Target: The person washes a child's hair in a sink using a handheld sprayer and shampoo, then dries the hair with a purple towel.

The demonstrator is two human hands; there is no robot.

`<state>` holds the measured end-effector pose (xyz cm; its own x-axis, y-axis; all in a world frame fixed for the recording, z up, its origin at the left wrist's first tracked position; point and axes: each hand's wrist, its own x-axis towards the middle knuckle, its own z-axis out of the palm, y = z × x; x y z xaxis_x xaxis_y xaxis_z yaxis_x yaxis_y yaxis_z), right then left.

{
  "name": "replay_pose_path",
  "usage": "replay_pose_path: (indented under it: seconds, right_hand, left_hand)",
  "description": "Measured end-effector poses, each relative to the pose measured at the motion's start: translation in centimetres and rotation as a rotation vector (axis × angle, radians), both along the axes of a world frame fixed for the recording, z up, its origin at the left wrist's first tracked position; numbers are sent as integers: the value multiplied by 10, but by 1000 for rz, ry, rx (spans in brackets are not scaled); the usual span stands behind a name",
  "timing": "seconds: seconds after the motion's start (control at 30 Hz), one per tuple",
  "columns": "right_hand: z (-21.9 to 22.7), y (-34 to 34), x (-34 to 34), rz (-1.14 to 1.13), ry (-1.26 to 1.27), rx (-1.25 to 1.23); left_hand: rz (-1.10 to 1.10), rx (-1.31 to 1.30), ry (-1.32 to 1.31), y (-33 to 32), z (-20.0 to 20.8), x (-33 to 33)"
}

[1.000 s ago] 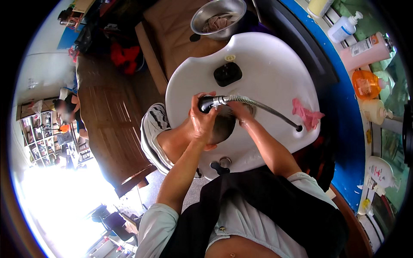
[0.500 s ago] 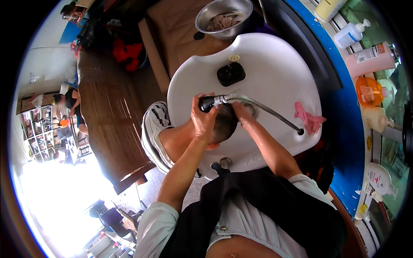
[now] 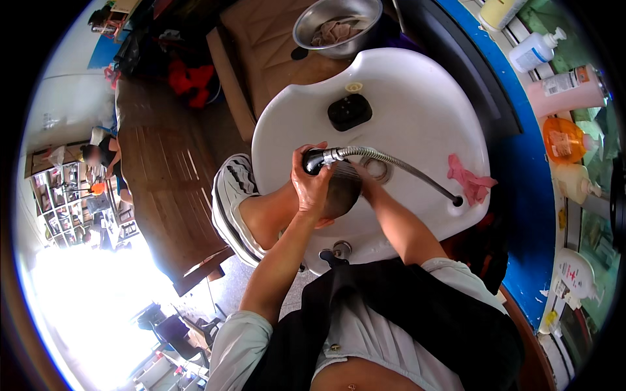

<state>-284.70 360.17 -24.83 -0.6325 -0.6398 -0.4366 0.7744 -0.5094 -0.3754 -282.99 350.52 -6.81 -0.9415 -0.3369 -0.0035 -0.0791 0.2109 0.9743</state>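
Observation:
A person leans over a white wash basin (image 3: 430, 98), their short-haired head (image 3: 343, 195) low inside it. My left hand (image 3: 310, 189) is closed around a black shower head (image 3: 314, 163) just above the hair. Fine streams of water leave it toward the right. From its chrome neck a ribbed metal hose (image 3: 407, 167) curves to a hole in the basin's right side. My right hand (image 3: 368, 180) is at the right side of the head, blurred, its fingers partly lost behind water and hose. Beneath it, the round drain (image 3: 379, 171) shows.
A black soap-dish-like piece (image 3: 350, 112) and a pink cloth (image 3: 471, 179) lie in the basin. Behind stands a metal bowl (image 3: 301, 29) holding a cloth. Pump bottles (image 3: 566, 140) line the right shelf. A brown bench (image 3: 163, 182) stands left; another person (image 3: 107, 159) is far off.
My right hand has drawn slightly down and back along the head, uncovering more of the drain. The shower head has tilted a little, and its water streams now show.

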Motion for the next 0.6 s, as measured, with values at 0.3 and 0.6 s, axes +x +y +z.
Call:
replay_pose_path:
  seconds: [0.3,0.6]
  right_hand:
    - [99,7,39,-318,440,653]
    - [111,7,-29,342,370,476]
  left_hand:
    - [27,125,2,-6,8,6]
    - [68,94,26,-8,1,12]
